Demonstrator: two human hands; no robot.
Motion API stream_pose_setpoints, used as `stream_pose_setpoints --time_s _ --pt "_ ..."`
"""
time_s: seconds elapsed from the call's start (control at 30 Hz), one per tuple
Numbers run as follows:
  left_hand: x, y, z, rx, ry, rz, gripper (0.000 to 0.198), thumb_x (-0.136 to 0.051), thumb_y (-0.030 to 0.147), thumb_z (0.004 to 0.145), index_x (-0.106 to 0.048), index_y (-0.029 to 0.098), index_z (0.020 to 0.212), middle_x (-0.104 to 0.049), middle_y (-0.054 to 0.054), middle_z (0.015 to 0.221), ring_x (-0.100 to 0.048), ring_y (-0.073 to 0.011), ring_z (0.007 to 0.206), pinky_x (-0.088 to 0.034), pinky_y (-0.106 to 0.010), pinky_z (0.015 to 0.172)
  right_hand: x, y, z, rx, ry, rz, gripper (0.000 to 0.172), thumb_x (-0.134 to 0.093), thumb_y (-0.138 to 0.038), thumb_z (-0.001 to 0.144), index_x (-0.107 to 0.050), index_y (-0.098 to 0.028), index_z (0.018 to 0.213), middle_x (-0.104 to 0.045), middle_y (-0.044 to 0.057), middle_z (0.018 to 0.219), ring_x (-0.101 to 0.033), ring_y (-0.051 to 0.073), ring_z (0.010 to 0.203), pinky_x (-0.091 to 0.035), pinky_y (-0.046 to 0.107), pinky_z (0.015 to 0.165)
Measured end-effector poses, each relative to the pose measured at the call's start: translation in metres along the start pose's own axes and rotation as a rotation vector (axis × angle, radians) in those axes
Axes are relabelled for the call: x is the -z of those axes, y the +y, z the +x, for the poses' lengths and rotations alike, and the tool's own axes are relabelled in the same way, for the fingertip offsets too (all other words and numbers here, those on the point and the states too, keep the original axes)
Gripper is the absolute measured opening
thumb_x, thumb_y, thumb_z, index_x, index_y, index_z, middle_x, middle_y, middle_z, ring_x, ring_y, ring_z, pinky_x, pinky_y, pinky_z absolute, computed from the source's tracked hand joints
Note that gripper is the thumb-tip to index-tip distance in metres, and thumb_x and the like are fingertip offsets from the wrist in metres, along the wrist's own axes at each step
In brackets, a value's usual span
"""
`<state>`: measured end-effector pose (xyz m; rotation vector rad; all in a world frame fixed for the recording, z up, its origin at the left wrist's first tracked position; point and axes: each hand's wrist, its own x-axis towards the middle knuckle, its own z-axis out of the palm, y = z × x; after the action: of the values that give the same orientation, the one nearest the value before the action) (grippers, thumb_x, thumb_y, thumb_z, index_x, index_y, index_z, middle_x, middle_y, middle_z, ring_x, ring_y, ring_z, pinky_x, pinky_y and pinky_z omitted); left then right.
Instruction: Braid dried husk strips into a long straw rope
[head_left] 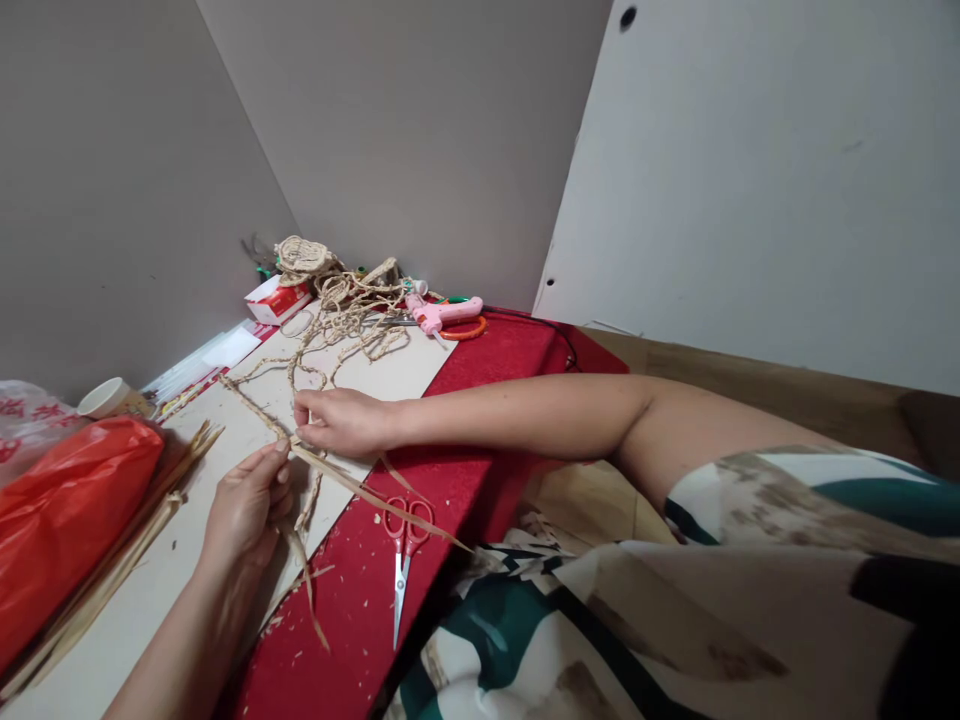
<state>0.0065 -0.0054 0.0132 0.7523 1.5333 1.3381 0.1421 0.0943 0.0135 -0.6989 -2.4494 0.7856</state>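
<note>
My left hand (251, 505) pinches a braided straw cord (255, 408) between thumb and fingers, at the end where loose strands begin. Just beyond it, my right hand (341, 422) is closed, its fingertips together at the strands beside the braid; the exact grip is partly hidden. Loose straw strands (375, 492) run from the hands toward the lower right, over a pair of red-handled scissors (405, 550). More strands hang below my left hand. The finished cord leads back to a tangled heap of braid (352, 300).
A white board (405, 375) lies on the red-covered table (337, 640). Behind are a pink glue gun (439, 315), orange-handled scissors (469, 330) and a red-and-white box (277, 300). At left are a paper cup (112, 398), a red plastic bag (75, 520) and loose straw (112, 600).
</note>
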Motion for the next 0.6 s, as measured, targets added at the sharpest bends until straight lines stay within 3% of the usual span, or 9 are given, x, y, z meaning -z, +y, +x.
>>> stream_pose_setpoints --time_s 0.13,0.37,0.6 --pt "0.001 0.0 0.001 0.012 -0.012 -0.002 0.031 -0.076 0.032 0.063 -0.05 0.014 0.063 -0.035 0.009 0.049 -0.021 0.0008 0.033 -0.011 -0.014 0.032 0.007 -0.002 -0.002 0.088 -0.081 -0.134 0.024 -0.042 -0.028 0.088 -0.056 -0.016 0.104 -0.066 0.008 0.097 -0.058 0.018 0.085 -0.037 0.027 0.071" --pt "-0.002 0.002 -0.002 0.027 0.009 0.03 0.032 -0.079 0.034 0.061 -0.056 0.014 0.069 -0.036 0.009 0.047 -0.021 0.0006 0.033 -0.012 -0.013 0.032 0.018 -0.005 -0.002 0.157 -0.173 -0.343 0.028 -0.037 -0.03 0.091 -0.059 -0.015 0.1 -0.067 0.012 0.094 -0.059 0.021 0.08 -0.036 0.03 0.064" --pt "-0.005 -0.006 -0.002 -0.087 0.176 0.118 0.029 -0.079 0.033 0.06 -0.063 0.015 0.077 -0.042 0.008 0.047 -0.031 -0.0014 0.037 -0.021 -0.012 0.036 0.017 -0.007 0.002 0.1 -0.202 -0.206 0.028 -0.04 -0.028 0.089 -0.062 -0.011 0.093 -0.066 0.011 0.092 -0.055 0.016 0.075 -0.035 0.026 0.062"
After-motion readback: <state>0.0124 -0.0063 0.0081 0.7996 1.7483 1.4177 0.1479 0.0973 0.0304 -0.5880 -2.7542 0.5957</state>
